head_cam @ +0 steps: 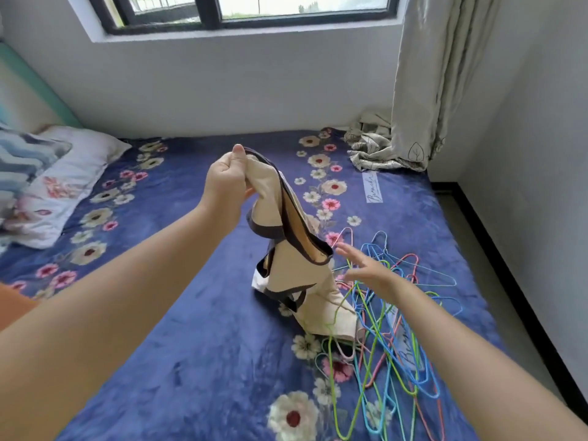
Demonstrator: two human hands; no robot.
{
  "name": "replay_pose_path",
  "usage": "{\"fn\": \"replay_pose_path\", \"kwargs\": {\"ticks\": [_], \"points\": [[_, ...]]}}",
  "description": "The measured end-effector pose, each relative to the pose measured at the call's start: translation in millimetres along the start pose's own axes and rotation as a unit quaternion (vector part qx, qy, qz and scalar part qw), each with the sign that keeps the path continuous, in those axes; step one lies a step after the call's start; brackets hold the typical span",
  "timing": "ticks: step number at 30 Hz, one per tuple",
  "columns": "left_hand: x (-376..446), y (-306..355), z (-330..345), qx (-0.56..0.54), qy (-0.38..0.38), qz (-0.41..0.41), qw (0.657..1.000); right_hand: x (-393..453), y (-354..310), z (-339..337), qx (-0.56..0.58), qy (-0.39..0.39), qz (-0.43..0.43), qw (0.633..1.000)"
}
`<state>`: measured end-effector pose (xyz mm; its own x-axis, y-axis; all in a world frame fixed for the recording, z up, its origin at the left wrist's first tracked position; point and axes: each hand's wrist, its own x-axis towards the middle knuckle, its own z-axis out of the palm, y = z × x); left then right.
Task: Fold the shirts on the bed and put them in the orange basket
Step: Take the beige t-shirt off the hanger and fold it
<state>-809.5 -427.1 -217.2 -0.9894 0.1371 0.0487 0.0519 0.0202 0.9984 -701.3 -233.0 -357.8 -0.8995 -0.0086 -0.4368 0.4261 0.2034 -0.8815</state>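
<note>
The bed (197, 361) fills most of the frame, its far edge tight against the white wall below the window (222, 11) and its right edge running down beside a dark strip of floor at the right. A broad stretch of plush blue blanket lies open in the centre and lower left. The left hand (227, 183), raised at centre frame, has its fingers clenched on the dark-trimmed edge of a cream shirt (296, 272), lifting it so the soft cloth hangs in a crumpled column with its lower end resting on the blanket. The right hand (370, 270), just right of the shirt, has its fingers spread and released, holding nothing, apart from the fabric. Beneath it a tangle of thin wire hangers (391, 342) in blue, green and pink sprawls over the lower right. A floral pillow (60, 189) sits at the left edge; a pale leaf-print curtain (423, 90) bunches onto the upper right corner.
</note>
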Motion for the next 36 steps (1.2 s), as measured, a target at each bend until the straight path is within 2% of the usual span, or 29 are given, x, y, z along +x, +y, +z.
{"fn": "replay_pose_path", "kwargs": {"ticks": [2, 4, 6, 8, 11, 14, 15, 17, 19, 22, 25, 27, 30, 32, 34, 36], "points": [[-1, 4, -6, -0.013, 0.006, -0.003, 1.0, 5, -9, 20, -0.136, -0.045, 0.005, 0.99], [-3, 14, -11, -0.015, 0.013, 0.002, 1.0, 18, -18, 38, -0.26, 0.022, -0.029, 0.965], [-6, 23, -13, -0.02, 0.027, 0.01, 0.999, 24, -34, 48, -0.232, 0.108, -0.085, 0.963], [-12, 31, -18, -0.039, 0.054, 0.005, 0.998, 21, -48, 49, -0.197, 0.145, -0.116, 0.963], [-18, 39, -30, -0.074, 0.105, 0.0, 0.992, 10, -63, 40, -0.134, 0.081, -0.14, 0.978], [-26, 46, -37, -0.1, 0.113, -0.006, 0.989, -6, -65, 44, -0.133, -0.085, -0.108, 0.982], [-29, 48, -39, -0.106, 0.113, -0.004, 0.988, -10, -62, 49, -0.149, -0.103, -0.109, 0.977], [-38, 60, -39, -0.121, 0.118, 0.008, 0.986, -15, -61, 59, -0.186, -0.049, -0.158, 0.968], [-45, 73, -41, -0.129, 0.128, 0.025, 0.983, -19, -71, 64, -0.171, 0.017, -0.201, 0.964], [-52, 91, -53, -0.142, 0.153, 0.03, 0.978, -21, -87, 62, -0.086, 0.055, -0.204, 0.974], [-54, 95, -84, -0.129, 0.236, 0.036, 0.963, -24, -110, 59, 0.062, 0.15, -0.193, 0.968], [-54, 92, -114, -0.098, 0.285, 0.027, 0.953, -31, -134, 57, 0.111, 0.194, -0.203, 0.953], [-54, 88, -159, -0.063, 0.297, 0.038, 0.952, -49, -178, 68, 0.004, 0.257, -0.276, 0.926], [-61, 94, -199, -0.001, 0.284, 0.057, 0.957, -61, -206, 93, -0.073, 0.278, -0.321, 0.902], [-70, 103, -230, 0.065, 0.235, 0.089, 0.966, -75, -229, 107, -0.139, 0.299, -0.343, 0.879], [-80, 115, -270, 0.106, 0.145, 0.124, 0.976, -89, -255, 126, -0.178, 0.34, -0.364, 0.849]]}}
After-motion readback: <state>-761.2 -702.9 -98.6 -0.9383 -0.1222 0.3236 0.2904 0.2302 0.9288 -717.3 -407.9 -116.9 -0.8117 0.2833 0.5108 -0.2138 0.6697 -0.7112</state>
